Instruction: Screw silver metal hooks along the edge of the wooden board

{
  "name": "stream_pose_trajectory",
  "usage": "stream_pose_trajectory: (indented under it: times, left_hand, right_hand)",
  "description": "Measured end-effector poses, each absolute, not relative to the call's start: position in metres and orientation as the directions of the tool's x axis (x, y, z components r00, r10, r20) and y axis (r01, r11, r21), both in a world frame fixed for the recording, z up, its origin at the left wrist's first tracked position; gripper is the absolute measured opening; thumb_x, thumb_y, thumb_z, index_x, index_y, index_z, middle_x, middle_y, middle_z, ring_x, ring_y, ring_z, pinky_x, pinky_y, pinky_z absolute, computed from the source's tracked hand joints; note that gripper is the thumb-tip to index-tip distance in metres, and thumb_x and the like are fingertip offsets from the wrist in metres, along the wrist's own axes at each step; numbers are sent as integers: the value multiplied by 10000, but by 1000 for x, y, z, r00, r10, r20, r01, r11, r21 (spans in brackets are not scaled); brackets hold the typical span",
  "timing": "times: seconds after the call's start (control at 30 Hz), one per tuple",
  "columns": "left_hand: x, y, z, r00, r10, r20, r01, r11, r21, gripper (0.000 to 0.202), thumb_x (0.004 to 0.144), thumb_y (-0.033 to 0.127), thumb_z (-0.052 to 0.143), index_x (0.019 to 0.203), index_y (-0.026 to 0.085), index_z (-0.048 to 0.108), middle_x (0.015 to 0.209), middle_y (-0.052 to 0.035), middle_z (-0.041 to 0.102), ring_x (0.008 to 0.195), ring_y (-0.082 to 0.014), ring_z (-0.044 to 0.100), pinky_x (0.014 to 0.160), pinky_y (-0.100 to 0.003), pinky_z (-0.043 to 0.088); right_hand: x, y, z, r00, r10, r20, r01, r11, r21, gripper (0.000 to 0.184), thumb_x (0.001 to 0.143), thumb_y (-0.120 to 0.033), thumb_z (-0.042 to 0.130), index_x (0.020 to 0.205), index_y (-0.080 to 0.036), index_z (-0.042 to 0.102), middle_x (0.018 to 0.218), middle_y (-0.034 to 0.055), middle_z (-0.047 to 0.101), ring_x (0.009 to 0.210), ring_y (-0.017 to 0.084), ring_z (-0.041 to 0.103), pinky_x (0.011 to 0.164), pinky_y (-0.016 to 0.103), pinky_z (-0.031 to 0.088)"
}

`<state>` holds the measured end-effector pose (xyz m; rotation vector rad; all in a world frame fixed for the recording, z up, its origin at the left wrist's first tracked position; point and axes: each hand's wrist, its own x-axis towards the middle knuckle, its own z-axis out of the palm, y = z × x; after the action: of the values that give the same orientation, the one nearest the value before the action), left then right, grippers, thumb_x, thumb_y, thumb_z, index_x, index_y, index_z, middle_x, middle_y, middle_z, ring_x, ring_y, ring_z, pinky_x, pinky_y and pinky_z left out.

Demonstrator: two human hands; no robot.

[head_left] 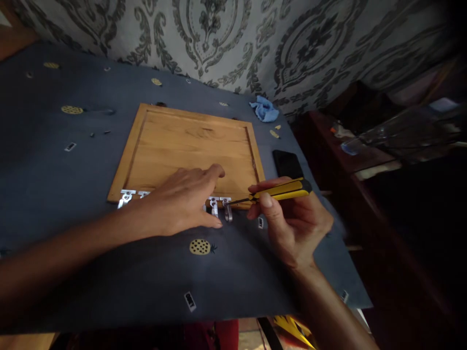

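A wooden board [189, 146] with a raised rim lies on a dark blue cloth [54, 194]. Metal hook brackets are fixed along its near edge, one at the left [126, 197] and a pair [221, 206] near the right. My left hand [182, 201] lies flat on the board's near edge, fingers stretched out, its thumb beside the right pair. My right hand [292, 221] grips a yellow and black screwdriver [280, 190], whose thin tip points left at that pair of hooks.
A black phone [287, 164] lies just right of the board. A crumpled blue cloth [264, 109] sits at the far right corner by the patterned wall. Small screws and bits are scattered on the table cloth. The table's right edge drops to dark furniture.
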<state>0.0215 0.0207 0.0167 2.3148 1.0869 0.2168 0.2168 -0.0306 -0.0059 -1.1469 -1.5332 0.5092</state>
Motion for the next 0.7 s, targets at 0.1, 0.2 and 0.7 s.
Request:
stream_pose_trajectory:
  times: [0.1,0.2,0.7]
  left_hand:
    - [14,24,20,646,754,-119,670,-487,560,693,748,398,758,1311,211,398,1119,-52,642,1017,-262,608,799,-342,426]
    - [15,20,17,655,747,-112,670,-507,543,686,750,395,762,1307,204,411,1119,-59,640,1046,-270,591,828,-350,420]
    - [28,9,2,645,764,-23,682,-562,467,561,795,351,732,1246,166,456,1093,-96,659,1002,-277,606,837,-368,433]
  right_hand:
    - [217,-31,-6,70,864,498,391,436,-811,48,873,-246,667,915,-226,659,859,-19,693,480,65,608,455,229,514]
    - [217,-31,-4,67,866,495,408,429,-806,59,870,-244,671,925,-226,659,864,-20,703,475,60,608,450,221,506]
    - [217,-31,-4,64,863,501,407,435,-803,55,874,-227,667,928,-226,664,860,-13,703,473,63,605,435,222,509]
